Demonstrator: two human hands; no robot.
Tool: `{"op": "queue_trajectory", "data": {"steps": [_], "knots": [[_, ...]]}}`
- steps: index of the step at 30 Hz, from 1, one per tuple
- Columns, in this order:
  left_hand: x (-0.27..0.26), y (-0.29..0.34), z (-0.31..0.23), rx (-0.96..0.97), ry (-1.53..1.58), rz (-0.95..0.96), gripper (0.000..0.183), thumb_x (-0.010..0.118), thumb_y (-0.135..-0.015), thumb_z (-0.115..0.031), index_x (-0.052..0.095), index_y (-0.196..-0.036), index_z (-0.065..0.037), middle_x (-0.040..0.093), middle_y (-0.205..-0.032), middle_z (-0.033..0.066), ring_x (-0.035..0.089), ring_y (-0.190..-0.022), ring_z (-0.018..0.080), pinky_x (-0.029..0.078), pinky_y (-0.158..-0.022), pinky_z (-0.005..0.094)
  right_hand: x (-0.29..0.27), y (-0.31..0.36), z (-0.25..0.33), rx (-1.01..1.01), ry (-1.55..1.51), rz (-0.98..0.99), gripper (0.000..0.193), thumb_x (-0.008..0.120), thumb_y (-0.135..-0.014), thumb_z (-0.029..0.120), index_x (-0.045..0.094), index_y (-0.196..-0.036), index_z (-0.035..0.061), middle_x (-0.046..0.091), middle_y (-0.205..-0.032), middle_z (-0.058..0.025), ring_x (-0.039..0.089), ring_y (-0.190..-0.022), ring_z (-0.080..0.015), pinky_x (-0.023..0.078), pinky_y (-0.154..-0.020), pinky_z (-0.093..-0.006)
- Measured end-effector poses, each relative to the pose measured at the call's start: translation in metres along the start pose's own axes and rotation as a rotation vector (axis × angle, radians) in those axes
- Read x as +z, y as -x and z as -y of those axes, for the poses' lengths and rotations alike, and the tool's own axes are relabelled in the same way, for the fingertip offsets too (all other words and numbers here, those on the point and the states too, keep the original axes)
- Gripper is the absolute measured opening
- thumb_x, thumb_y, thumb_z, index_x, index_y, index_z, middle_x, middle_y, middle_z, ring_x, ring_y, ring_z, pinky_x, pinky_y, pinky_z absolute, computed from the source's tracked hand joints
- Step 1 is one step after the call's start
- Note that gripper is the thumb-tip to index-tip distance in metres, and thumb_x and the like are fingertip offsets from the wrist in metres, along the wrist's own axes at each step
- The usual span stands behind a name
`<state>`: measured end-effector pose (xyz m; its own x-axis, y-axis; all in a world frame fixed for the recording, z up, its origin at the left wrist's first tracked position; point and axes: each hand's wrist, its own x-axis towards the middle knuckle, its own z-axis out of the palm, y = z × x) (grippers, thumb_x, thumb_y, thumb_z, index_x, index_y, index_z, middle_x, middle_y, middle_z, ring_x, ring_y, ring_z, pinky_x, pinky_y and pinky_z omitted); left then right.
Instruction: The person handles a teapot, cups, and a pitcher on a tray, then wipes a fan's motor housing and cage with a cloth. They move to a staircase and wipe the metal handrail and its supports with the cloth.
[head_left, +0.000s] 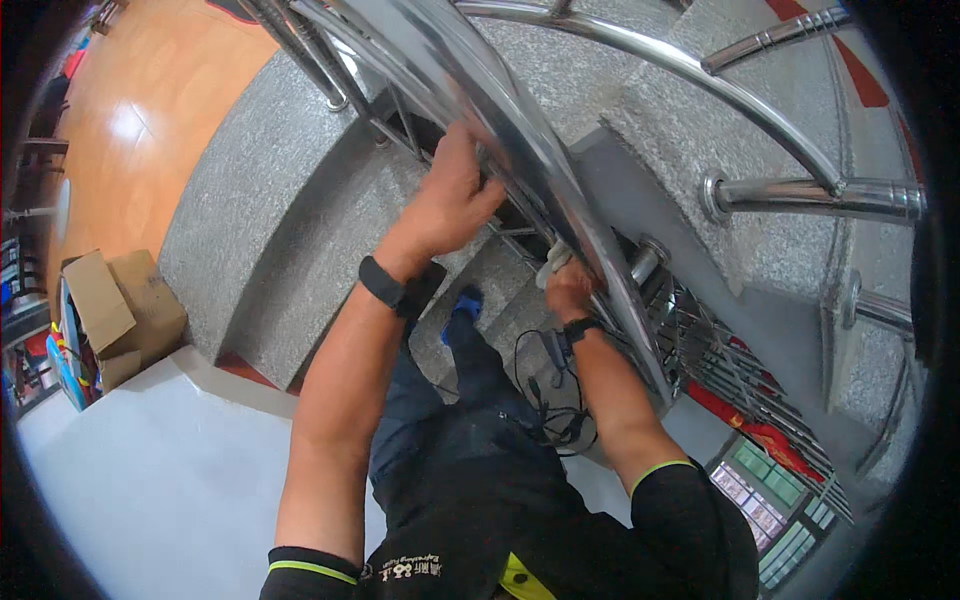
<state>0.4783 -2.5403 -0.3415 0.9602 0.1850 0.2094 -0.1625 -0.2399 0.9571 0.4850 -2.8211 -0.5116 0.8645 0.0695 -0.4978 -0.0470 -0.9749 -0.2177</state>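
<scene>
A shiny steel stair railing (535, 150) with a thick handrail curves across the middle of the view. My left hand (452, 195) is closed at the railing's near side, its fingers curled in under the handrail and partly hidden there. Lower along the same railing, my right hand (570, 288) is closed on a pale, crumpled cloth (550, 262) pressed near the bars beneath the handrail. Dark bands circle both wrists.
Grey speckled stone steps (270, 180) curve around me, and my blue shoe (466, 300) rests on one. Black cables (560, 420) lie near my legs. A cardboard box (125, 315) stands at left by the orange floor (150, 110). Another steel railing (810, 195) rises at right.
</scene>
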Motion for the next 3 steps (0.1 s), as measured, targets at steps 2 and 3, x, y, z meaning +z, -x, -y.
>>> {"op": "queue_trajectory", "data": {"steps": [2,3], "knots": [[-0.002,-0.005,-0.004,-0.074,-0.204,0.133,0.059,0.058,-0.087,-0.001,0.035,-0.142,-0.002,0.049,-0.129,0.0139,0.05,-0.118,0.0242,0.043,-0.102,0.0377,0.007,-0.013,-0.013,-0.144,0.025,-0.095,0.048,0.055,-0.097,0.04,0.065,-0.129,0.0069,0.06,-0.133,-0.0278,0.06,-0.121,-0.0431,0.047,-0.102,-0.0505],[-0.007,-0.005,-0.004,-0.075,-0.214,0.122,0.059,0.058,-0.087,-0.001,0.035,-0.142,-0.002,0.049,-0.129,0.0139,0.05,-0.118,0.0242,0.043,-0.102,0.0377,0.008,-0.012,-0.002,-0.158,0.016,-0.123,0.052,0.052,-0.099,0.049,0.066,-0.129,0.0087,0.062,-0.129,-0.0278,0.06,-0.119,-0.0448,0.046,-0.104,-0.0501]]}}
